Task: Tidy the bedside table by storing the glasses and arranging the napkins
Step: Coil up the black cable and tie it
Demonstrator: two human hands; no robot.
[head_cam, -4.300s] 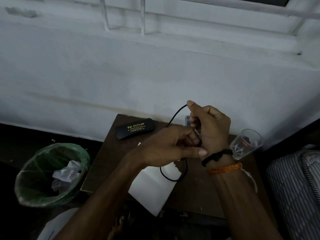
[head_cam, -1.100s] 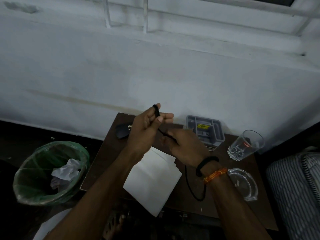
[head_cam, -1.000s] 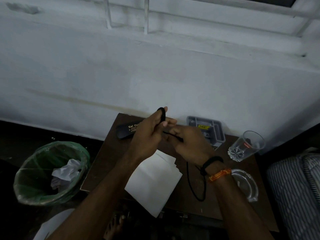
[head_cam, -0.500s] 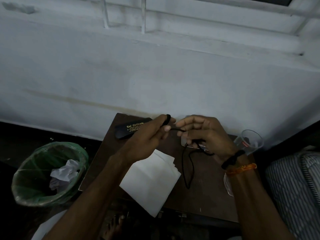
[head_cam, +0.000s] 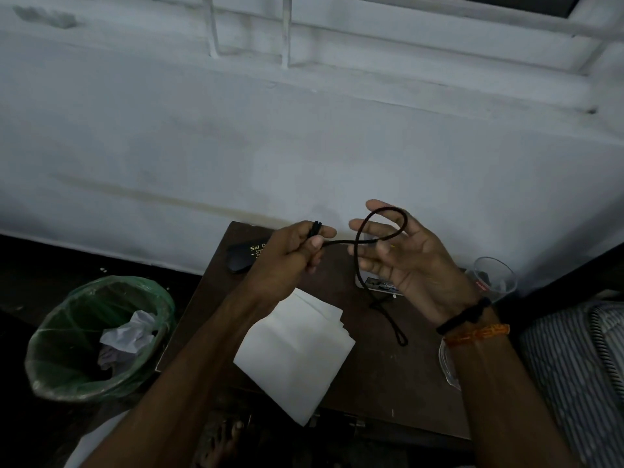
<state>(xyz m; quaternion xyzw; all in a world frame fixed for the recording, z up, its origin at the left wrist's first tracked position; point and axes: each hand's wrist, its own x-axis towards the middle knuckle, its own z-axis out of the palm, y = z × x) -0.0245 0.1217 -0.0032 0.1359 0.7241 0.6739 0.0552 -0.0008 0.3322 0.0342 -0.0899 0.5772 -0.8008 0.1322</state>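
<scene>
White wall backs the brown desk [head_cam: 388,376]. Beside its left edge stands a green-lined bin [head_cam: 98,336]. Left hand [head_cam: 287,261] pinches a black cord [head_cam: 363,261]; napkins [head_cam: 293,352] lie near the front edge; right hand [head_cam: 405,265] spreads wide, cord looped over its fingers.

Left hand [head_cam: 287,261] pinches between thumb and fingers [head_cam: 324,234]; right hand [head_cam: 401,261] spreads palm-up, fingers relaxed.

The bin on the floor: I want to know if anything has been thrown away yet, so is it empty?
No, crumpled white paper lies inside the green-lined bin left of the table.
</scene>
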